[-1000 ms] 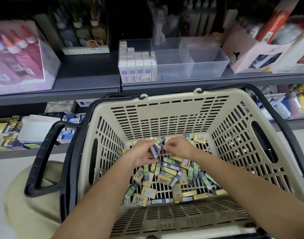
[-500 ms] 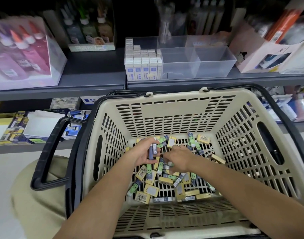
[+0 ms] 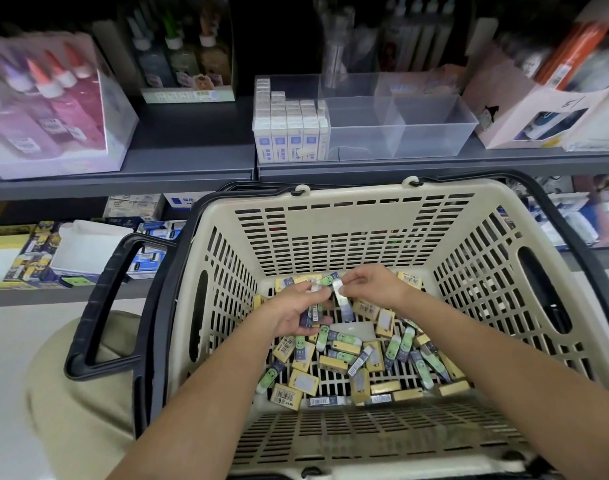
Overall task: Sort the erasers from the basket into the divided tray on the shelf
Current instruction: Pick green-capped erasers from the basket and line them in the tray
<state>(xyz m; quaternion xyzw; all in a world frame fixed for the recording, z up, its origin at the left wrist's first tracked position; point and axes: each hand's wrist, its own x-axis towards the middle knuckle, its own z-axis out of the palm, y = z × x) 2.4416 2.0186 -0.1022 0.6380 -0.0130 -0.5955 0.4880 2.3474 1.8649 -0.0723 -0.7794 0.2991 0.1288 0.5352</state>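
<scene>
A beige slotted basket stands in front of me with a heap of loose erasers on its floor: yellow, green-faced and dark blue ones. My left hand holds a small bunch of dark blue erasers above the heap. My right hand pinches one more dark blue eraser by its white end, right beside the left hand's bunch. On the grey shelf stands the clear divided tray; its left section holds rows of white-and-blue erasers, the other sections look bare.
A pink box of glue bottles sits at the shelf's left, a pale carton at its right. A lower shelf holds stationery boxes. The basket's black handles hang at both sides.
My right hand has lifted out of the heap with a dark blue eraser and brought it up to my left hand, which has stayed low in the basket with its bunch.
</scene>
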